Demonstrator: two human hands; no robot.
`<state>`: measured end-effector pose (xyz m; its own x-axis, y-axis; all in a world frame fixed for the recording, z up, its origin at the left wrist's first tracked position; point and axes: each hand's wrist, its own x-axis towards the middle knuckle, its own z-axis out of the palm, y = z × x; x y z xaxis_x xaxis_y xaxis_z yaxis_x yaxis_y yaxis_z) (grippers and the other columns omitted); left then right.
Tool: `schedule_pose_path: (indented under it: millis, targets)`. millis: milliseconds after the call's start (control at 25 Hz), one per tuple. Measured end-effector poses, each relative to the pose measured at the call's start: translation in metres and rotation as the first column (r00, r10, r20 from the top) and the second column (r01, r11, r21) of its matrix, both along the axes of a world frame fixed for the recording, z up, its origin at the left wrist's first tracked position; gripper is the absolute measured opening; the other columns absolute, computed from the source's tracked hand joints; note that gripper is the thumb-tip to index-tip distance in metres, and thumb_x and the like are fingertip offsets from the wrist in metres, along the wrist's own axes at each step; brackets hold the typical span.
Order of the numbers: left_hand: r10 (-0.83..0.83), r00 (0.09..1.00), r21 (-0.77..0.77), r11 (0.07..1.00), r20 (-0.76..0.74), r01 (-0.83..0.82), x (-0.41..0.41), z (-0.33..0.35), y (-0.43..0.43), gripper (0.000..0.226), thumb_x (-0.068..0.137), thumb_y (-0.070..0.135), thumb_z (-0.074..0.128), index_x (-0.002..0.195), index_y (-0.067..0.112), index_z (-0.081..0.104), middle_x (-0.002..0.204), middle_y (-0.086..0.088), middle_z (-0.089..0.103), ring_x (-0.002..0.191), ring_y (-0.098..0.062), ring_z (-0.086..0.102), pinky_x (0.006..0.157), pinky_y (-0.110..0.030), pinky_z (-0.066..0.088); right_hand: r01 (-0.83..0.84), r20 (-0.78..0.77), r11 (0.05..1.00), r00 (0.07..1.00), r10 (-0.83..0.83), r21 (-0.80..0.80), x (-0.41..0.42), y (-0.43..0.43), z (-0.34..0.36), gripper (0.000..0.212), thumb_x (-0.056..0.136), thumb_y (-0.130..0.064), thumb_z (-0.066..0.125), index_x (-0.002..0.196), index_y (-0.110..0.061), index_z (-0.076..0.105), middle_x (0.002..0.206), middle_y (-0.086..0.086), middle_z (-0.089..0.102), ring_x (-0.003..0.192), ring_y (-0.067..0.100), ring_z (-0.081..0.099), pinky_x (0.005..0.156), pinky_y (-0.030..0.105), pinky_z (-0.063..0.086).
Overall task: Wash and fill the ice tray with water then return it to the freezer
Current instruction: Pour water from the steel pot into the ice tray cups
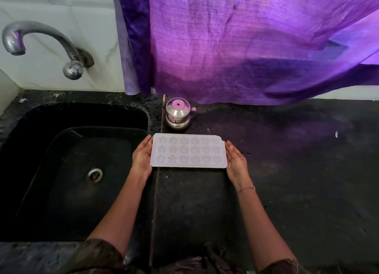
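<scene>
Ice tray (188,150) ends touch left hand (141,157) and right hand (235,161) beside sink (61,150).

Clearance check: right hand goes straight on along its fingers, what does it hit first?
The right hand would probably meet the purple curtain first; its line seems to pass just right of the steel pot, depth unclear.
</scene>
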<state>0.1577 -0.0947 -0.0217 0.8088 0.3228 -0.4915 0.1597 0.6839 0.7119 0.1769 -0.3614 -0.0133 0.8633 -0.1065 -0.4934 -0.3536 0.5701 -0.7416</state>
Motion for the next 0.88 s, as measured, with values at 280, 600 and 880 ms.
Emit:
schedule_pose_path:
  millis: [280,600,880]
  targets:
    - [0.016,0.999,0.041,0.999,0.030,-0.017,-0.004,0.007,0.001,0.051,0.092,-0.016,0.039,0.139,0.001,0.041,0.142,-0.013,0.048,0.130,-0.023,0.048,0.090,-0.026,0.052,0.000,0.020,1.000,1.000,0.000,-0.014,-0.004,0.004,-0.002,0.043,0.090,0.007,0.051,0.131,-0.003,0.050,0.125,0.006,0.060,0.108,0.014,0.060,0.087,0.028,0.053]
    - [0.104,0.993,0.011,0.994,0.049,-0.104,-0.024,0.027,0.006,0.051,0.091,-0.017,0.038,0.139,0.001,0.042,0.142,-0.013,0.048,0.129,-0.023,0.048,0.107,-0.037,0.040,-0.010,0.032,0.998,0.999,0.008,0.058,-0.004,0.016,0.018,0.039,0.090,0.007,0.050,0.127,-0.003,0.054,0.119,0.009,0.062,0.096,0.016,0.063,0.076,0.027,0.057]
    - [0.187,0.981,-0.005,0.982,0.050,-0.187,-0.062,0.039,0.016,0.051,0.091,-0.017,0.037,0.138,0.002,0.043,0.142,-0.013,0.048,0.130,-0.024,0.047,0.110,-0.041,0.036,-0.083,0.027,0.995,0.996,0.082,0.054,-0.018,0.032,0.025,0.038,0.089,0.008,0.051,0.126,-0.002,0.055,0.120,0.012,0.062,0.083,0.011,0.068,0.071,0.026,0.059]
